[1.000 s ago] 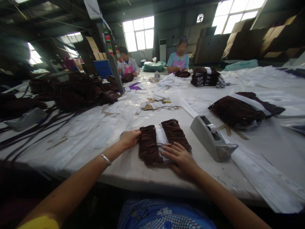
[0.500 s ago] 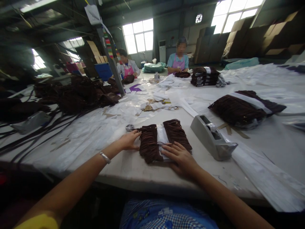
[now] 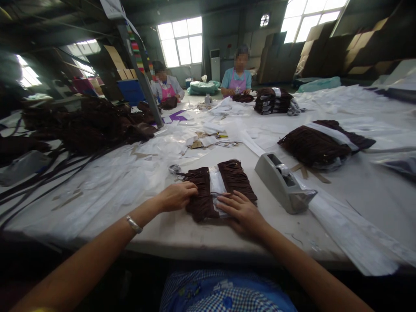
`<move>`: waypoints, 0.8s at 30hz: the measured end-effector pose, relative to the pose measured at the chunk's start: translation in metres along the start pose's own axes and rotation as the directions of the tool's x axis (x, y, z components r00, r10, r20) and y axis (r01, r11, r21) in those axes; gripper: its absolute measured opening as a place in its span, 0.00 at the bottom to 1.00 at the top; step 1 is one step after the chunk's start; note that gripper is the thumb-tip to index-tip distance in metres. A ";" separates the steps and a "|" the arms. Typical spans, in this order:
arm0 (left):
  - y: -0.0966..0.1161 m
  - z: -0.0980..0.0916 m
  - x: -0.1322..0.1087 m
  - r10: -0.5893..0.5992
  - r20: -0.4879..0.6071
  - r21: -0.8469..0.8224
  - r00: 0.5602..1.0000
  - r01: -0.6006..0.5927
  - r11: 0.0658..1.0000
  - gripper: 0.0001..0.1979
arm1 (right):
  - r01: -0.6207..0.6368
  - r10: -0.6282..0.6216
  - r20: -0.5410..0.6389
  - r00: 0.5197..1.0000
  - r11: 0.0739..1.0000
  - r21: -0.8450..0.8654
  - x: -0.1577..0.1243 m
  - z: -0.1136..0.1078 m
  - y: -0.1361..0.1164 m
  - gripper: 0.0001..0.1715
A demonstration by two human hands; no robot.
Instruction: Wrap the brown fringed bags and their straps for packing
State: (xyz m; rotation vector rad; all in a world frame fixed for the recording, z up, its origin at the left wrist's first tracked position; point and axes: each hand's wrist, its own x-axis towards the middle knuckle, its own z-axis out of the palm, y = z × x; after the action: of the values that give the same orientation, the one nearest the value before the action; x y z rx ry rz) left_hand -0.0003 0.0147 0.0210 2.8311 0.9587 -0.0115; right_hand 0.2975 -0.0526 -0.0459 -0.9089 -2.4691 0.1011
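Note:
A dark brown fringed piece (image 3: 238,180) lies flat on the table in front of me, with a white band (image 3: 216,180) across its middle and small metal eyelets near its far edge. At its left side my left hand (image 3: 178,196) has its fingers curled in and pinched on the fringe. My right hand (image 3: 242,211) rests on the near part of the piece, fingers stretched out over the band and the fringe beside it. Just right of the piece stands a grey tape dispenser (image 3: 282,184). A small roundish shiny thing (image 3: 174,169) sits by the piece's far left corner.
Another banded brown fringed bundle (image 3: 325,143) lies to the right, and a stack of them (image 3: 273,102) farther back. Brown goods with straps (image 3: 97,125) heap up on the left near a metal post (image 3: 147,93). Plastic bags (image 3: 120,173) cover much of the table (image 3: 201,238). Two co-workers sit opposite.
My left hand has gone from lying spread at the piece's left edge to curled fingers on its fringe. The right hand stays on the piece. The whole view has shifted slightly.

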 end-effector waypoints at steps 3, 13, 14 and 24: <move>-0.028 -0.002 -0.030 -0.143 0.111 0.059 0.983 0.137 0.989 0.12 | 0.001 -0.001 -0.007 1.000 1.000 0.007 0.000 -0.001 0.000 0.31; 0.041 -0.001 0.021 -0.121 -0.224 -0.193 0.967 0.078 0.978 0.20 | -0.028 0.029 0.022 0.999 0.999 -0.030 0.002 -0.001 -0.009 0.28; 0.048 0.005 0.032 -0.114 -0.226 -0.213 0.967 0.065 0.975 0.20 | -0.034 0.035 0.026 0.999 0.999 -0.033 0.002 -0.002 -0.011 0.27; -0.014 0.010 -0.035 -0.439 -0.075 0.007 0.895 0.441 0.897 0.13 | -0.164 0.160 -0.120 0.980 0.986 -0.024 0.012 -0.053 0.024 0.11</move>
State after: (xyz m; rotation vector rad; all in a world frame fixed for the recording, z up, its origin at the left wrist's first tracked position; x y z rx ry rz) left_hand -0.0364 0.0034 0.0111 2.5812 1.6057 0.0278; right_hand 0.3289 -0.0316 -0.0001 -1.0984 -2.2922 0.0599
